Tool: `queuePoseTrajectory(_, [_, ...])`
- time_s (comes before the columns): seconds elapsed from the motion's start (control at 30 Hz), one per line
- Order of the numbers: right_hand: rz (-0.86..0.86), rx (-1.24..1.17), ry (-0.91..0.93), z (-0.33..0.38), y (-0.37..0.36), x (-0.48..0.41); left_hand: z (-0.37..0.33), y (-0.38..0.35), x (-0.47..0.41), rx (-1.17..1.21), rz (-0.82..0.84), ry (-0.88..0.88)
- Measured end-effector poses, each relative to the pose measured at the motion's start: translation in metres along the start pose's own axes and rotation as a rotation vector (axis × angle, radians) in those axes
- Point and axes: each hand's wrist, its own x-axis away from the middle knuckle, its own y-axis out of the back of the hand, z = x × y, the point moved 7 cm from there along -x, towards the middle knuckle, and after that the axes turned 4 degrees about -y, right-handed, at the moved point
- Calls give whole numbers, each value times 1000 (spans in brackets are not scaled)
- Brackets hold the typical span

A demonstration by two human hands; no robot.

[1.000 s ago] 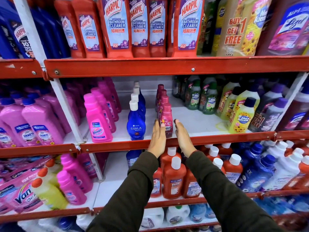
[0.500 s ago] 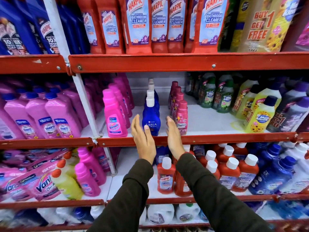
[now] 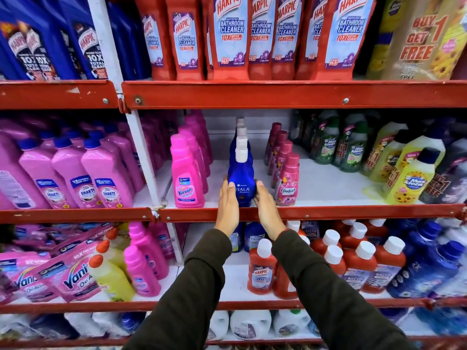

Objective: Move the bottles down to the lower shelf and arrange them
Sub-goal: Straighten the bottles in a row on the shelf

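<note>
**Hands bracketing the front blue bottle on the middle shelf**

Hands meet at the centre of the frame, one on each side of the front blue bottle [image 3: 242, 184]. The left hand [image 3: 227, 210] lies flat against the bottle's left flank, fingers straight and pointing up, fingertips level with the label. The right hand [image 3: 265, 210] mirrors it on the right flank, fingers slightly curled round the bottle's lower body. Both palms cross the red front rail [image 3: 328, 212] of the middle shelf. Grip state: neither hand is closed into a fist — the bottle sits pressed between two open palms, with its base on the white shelf board at the front edge. Whether the base has cleared the board cannot be determined.

The bottle stands upright, white cap on top, at the head of a single file of matching blue bottles [image 3: 240, 137] running toward the back of the shelf. A row of pink Vanish bottles [image 3: 185, 173] stands just left of it; a row of dark pink Comfort bottles [image 3: 287, 180] stands just right.

Lower shelf [image 3: 227, 276], lower centre of the frame: red Harpic bottles [image 3: 260, 269] with white caps occupy the area below the right forearm — a bare white patch lies to their left, under the left sleeve [image 3: 187, 286].
</note>
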Motion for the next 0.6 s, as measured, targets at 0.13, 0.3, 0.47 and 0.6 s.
queuePoseTrajectory(0.13, [-1,19,8,0,-1,0,-1,1,0,-19,3,-6])
queuePoseTrajectory(0.3, [-22,31,22,0,-2,0,-2,0,1,-58,27,-7])
queuePoseTrajectory(0.47, [-23,74,7,0,-1,0,-6,3,5,-61,49,-7])
queuePoseTrajectory(0.6, [-231,89,135,13,2,22,-12,15,17,-48,-56,-90])
